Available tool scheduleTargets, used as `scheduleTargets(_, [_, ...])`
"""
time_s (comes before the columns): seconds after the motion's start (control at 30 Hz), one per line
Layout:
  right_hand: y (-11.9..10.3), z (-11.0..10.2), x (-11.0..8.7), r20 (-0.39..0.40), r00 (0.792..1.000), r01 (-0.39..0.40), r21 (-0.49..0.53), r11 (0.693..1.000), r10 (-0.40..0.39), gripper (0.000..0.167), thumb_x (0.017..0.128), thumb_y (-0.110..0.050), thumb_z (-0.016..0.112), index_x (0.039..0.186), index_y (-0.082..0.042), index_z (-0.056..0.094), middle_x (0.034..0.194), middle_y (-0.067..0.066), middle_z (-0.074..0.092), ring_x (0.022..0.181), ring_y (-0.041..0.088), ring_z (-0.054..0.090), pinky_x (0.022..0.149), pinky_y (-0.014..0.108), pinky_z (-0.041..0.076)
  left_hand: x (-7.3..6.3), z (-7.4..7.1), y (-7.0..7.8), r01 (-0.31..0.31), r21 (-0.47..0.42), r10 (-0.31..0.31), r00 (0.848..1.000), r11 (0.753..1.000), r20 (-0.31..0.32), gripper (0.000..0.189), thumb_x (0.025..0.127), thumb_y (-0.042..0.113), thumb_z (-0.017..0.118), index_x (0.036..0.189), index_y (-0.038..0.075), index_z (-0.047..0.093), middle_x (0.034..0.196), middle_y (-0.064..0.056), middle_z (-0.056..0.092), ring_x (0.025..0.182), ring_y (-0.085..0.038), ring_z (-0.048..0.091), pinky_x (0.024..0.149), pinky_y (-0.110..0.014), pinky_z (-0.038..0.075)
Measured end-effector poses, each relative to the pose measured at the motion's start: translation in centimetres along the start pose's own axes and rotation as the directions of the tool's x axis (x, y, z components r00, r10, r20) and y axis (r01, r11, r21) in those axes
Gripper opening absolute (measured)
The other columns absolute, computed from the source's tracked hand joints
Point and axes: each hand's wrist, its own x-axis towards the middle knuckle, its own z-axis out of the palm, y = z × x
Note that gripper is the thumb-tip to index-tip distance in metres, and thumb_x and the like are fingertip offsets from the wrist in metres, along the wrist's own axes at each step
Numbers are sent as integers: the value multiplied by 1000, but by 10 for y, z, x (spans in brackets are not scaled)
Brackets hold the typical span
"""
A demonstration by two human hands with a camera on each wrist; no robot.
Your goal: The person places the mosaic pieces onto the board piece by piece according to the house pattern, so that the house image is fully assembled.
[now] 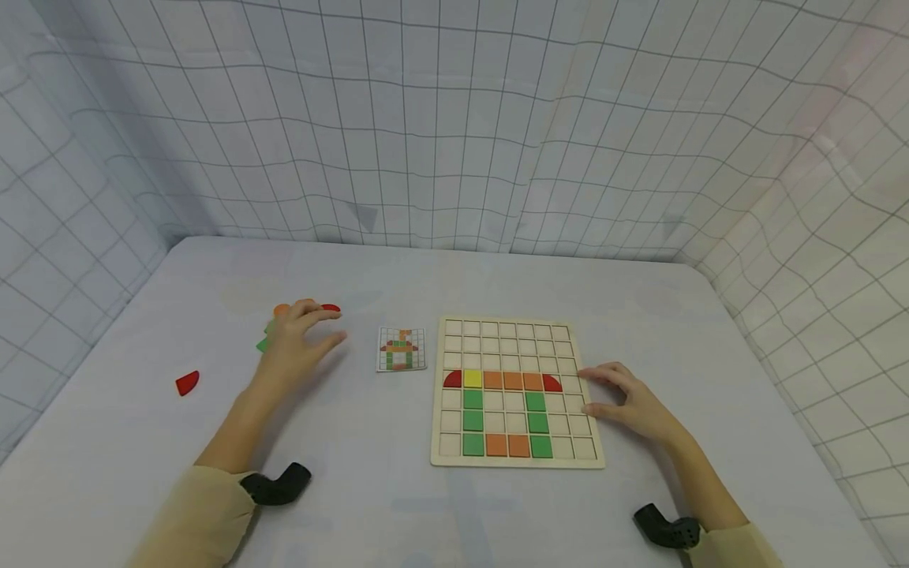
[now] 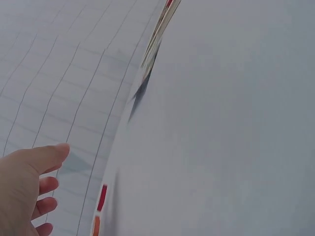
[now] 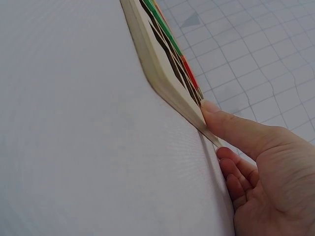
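Note:
My left hand [image 1: 294, 347] hovers at a small cluster of flat pieces on the left, thumb and fingers apart, nothing visible between them. Around it show an orange piece [image 1: 281, 309], a red piece [image 1: 331, 308] and a green piece [image 1: 263, 345]; the hand hides the rest. On the right, my right hand [image 1: 635, 406] rests its fingertips along the right edge of a wooden grid board [image 1: 589, 461]. Thumb and forefinger are spread there. The board's lower rows carry green squares [image 1: 472, 422], orange squares [image 1: 513, 380], one yellow square [image 1: 472, 379] and two red quarter-round pieces [image 1: 452, 379].
A small pattern card [image 1: 401, 349] lies between the left hand and the board. One red quarter-round piece [image 1: 188, 383] sits alone at the far left. White grid-lined cloth [image 1: 454, 158] rises behind the white table [image 1: 355, 513].

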Motion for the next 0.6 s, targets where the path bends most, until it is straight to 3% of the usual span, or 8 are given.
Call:
scheduleTargets(0.33, [-2, 0, 0, 0, 1000, -20, -3, 1000, 20, 50, 76, -10, 73, 121, -2, 55, 116, 12, 48, 112, 25, 42, 93, 26, 31, -41, -60, -44, 185, 109, -179, 982, 977, -56, 34, 81, 20, 70, 107, 0, 63, 110, -23, 48, 101, -45, 38, 83, -62, 19])
scheduleTargets(0.6, [-4, 0, 0, -2, 1000, -25, -3, 1000, 25, 50, 75, -9, 73, 121, -1, 55, 116, 14, 48, 112, 26, 42, 94, 24, 30, -74, -89, -69, 240, 180, -231, 971, 954, -69, 36, 80, 21, 70, 107, -2, 62, 109, -28, 46, 97, -50, 36, 78, -65, 18])
